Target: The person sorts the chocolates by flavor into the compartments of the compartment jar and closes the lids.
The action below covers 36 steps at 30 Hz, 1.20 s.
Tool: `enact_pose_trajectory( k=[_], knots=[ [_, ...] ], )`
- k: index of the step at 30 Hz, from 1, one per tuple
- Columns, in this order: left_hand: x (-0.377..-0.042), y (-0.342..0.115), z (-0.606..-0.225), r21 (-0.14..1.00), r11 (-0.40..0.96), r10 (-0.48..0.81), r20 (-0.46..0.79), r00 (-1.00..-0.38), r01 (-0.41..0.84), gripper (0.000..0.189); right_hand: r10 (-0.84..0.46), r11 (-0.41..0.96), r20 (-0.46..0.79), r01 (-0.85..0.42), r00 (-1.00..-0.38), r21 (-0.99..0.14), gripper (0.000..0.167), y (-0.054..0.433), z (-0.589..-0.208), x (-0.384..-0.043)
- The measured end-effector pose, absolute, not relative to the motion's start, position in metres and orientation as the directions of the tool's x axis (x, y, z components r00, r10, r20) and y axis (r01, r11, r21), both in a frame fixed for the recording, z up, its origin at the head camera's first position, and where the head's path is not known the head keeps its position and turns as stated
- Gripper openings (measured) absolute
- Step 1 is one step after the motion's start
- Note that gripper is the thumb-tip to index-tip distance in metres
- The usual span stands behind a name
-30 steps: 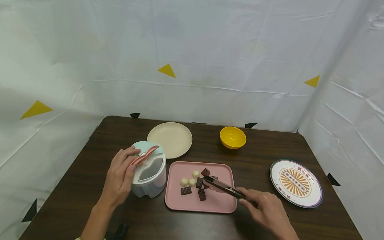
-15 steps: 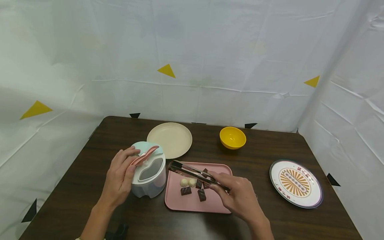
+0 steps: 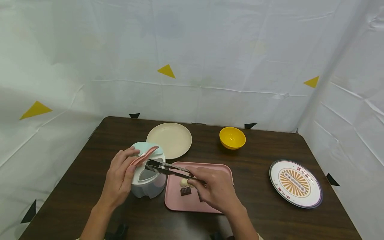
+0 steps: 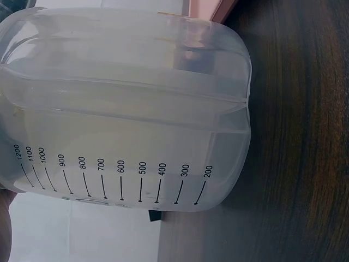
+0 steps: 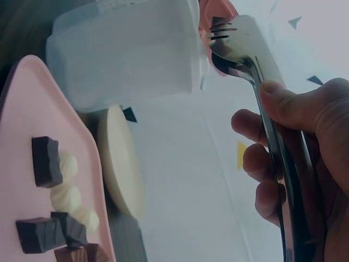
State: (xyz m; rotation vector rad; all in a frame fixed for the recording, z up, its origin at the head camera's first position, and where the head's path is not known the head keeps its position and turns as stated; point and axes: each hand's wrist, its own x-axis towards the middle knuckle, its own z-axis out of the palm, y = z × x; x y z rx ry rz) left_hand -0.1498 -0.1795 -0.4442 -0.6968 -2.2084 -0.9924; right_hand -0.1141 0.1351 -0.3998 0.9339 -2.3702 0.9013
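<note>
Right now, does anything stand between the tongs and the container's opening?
Nothing visible does: in the head view, the tongs appear over the opening of the container, and the left hand holds the pink lid raised alongside.

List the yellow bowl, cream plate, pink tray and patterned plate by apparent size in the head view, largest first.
1. Pink tray, partly covered
2. Patterned plate and cream plate, unranked: the patterned one fills more of the picture but looks nearer the camera
3. Yellow bowl
</note>
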Motion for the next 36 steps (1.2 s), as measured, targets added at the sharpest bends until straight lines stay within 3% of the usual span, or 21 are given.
enact_pose_trajectory(
  k=[15, 23, 32, 36],
  knots=[
    [-0.151, -0.179, -0.445, 0.466, 0.578, 0.202, 0.714, -0.671, 0.67, 0.028, -0.454, 0.659, 0.524, -0.668, -0.72, -0.347, 0.053, 0.128, -0.391, -0.116],
    [-0.151, -0.179, -0.446, 0.473, 0.58, 0.202, 0.705, -0.68, 0.663, 0.028, -0.463, 0.666, 0.485, -0.653, -0.741, -0.362, 0.054, 0.129, -0.39, -0.114],
    [-0.151, -0.179, -0.446, 0.474, 0.577, 0.203, 0.705, -0.679, 0.665, 0.028, -0.447, 0.657, 0.545, -0.674, -0.709, -0.338, 0.053, 0.138, -0.39, -0.114],
    [-0.151, -0.179, -0.446, 0.472, 0.575, 0.201, 0.711, -0.674, 0.669, 0.028, -0.426, 0.685, 0.512, -0.635, -0.746, -0.356, 0.057, 0.148, -0.391, -0.112]
  ],
)
